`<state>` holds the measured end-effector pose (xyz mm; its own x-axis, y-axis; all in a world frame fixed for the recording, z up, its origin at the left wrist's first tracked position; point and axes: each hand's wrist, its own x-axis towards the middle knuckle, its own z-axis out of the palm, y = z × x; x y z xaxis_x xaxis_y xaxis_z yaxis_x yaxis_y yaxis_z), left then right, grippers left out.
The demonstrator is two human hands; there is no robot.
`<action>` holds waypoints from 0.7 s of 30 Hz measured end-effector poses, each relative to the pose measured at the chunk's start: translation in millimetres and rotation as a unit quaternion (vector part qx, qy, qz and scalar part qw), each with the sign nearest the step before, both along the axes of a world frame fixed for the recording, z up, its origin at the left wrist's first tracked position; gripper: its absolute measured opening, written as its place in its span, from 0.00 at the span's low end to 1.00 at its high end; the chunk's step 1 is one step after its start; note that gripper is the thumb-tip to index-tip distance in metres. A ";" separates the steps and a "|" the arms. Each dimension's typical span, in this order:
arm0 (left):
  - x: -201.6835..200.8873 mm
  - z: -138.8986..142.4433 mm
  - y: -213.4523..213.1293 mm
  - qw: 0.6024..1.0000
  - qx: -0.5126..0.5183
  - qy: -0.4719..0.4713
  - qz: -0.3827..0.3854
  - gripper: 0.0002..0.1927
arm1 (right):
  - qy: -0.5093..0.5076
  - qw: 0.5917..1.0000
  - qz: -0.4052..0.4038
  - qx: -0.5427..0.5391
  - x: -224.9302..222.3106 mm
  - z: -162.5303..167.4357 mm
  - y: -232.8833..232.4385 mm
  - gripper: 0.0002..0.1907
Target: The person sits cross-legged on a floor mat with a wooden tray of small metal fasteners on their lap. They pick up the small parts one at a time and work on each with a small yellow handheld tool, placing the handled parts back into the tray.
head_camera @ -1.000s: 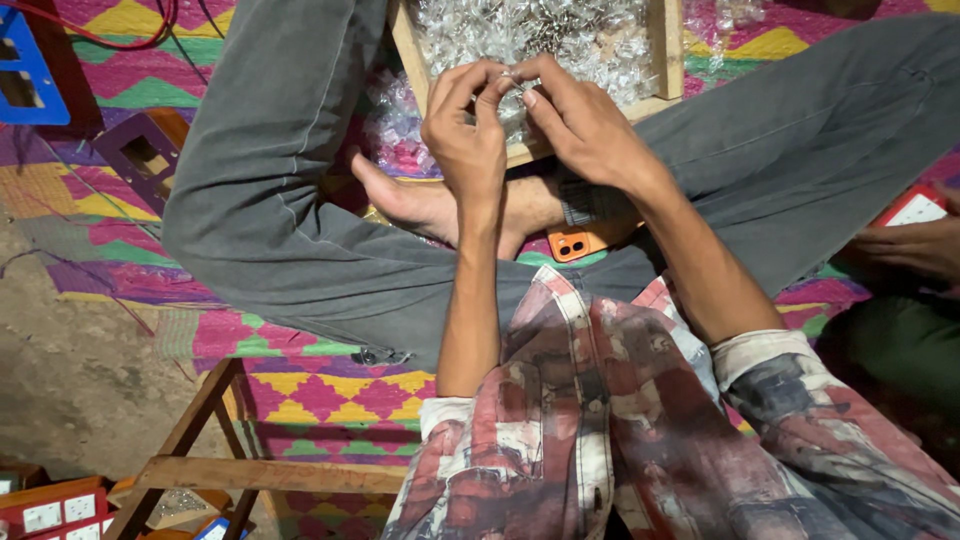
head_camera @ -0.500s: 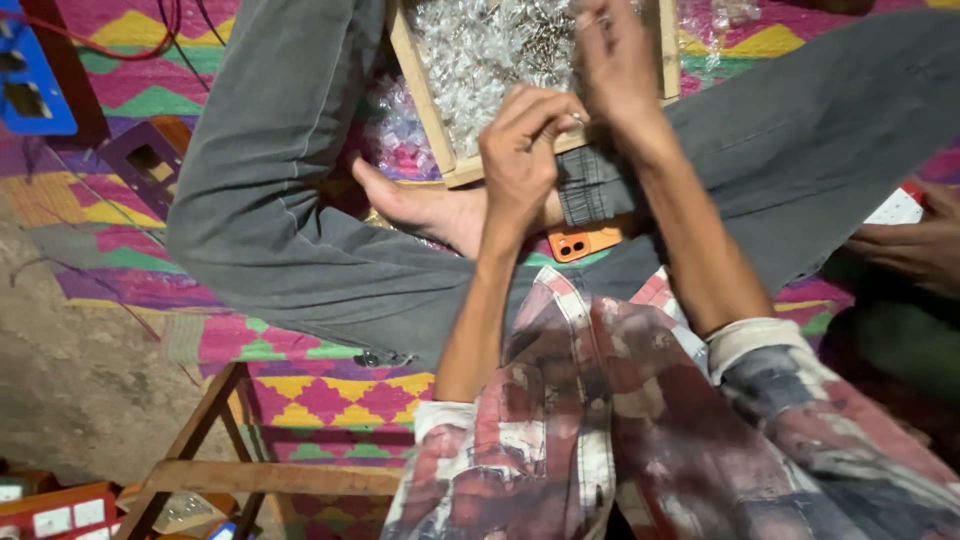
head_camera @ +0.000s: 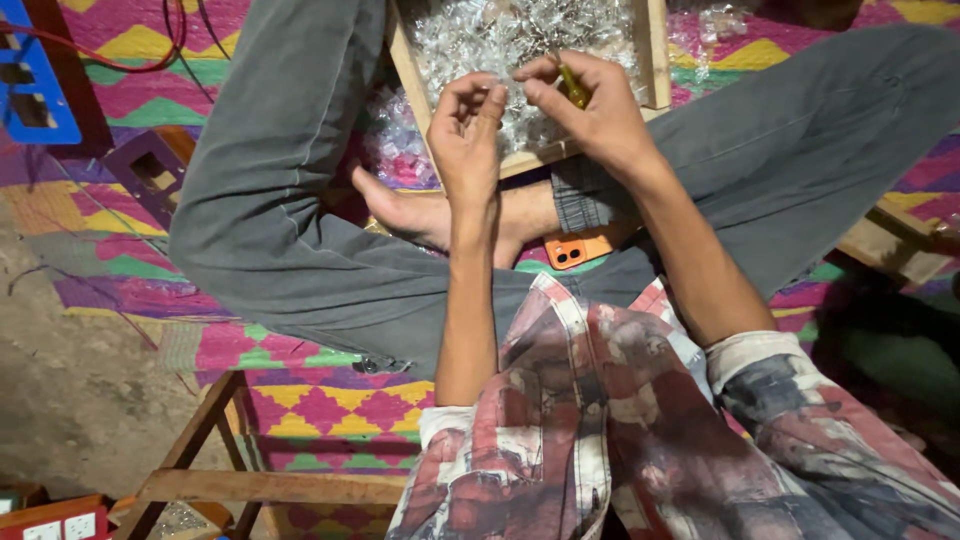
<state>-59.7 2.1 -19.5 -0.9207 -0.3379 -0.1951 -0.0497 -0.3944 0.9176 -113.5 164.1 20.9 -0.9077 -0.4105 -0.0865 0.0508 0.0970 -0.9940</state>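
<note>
A: Red and white boxes (head_camera: 55,520) with small square marks sit nearest, at the bottom left corner, beside a wooden stool frame (head_camera: 215,470).

B: And past the crossed legs?

A: An orange phone (head_camera: 580,246) lies on the patterned mat (head_camera: 300,400) by the bare foot. Just beyond, both hands work over a wooden tray (head_camera: 655,60) resting on the legs. The left hand (head_camera: 468,135) has a narrow grip, fingertips pinched together on something too small to make out. The right hand (head_camera: 595,115) holds a small yellow-handled tool (head_camera: 572,88), fingers closed round it.

B: How far along does it look?

A: Hard to judge. The tray is heaped with clear glinting pieces (head_camera: 500,45), and more lie in clear plastic bags (head_camera: 395,155) beside it, so I'd say plenty is left. No finished pile shows.

B: Anything further off?

A: A blue plastic frame (head_camera: 40,95) with square holes at far left.
</note>
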 end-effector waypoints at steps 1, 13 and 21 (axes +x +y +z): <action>-0.3 0.5 0.5 1.000 -0.011 0.004 -0.002 0.08 | 0.020 1.000 0.005 0.014 0.4 1.3 -1.1 0.10; -3.6 18.1 7.2 0.999 0.032 -0.026 -0.033 0.12 | 0.110 0.974 -0.031 0.194 3.4 15.7 -4.7 0.07; -2.4 25.2 2.0 0.967 -0.246 -0.063 0.004 0.04 | 0.237 0.948 -0.036 0.208 12.3 15.4 -16.7 0.09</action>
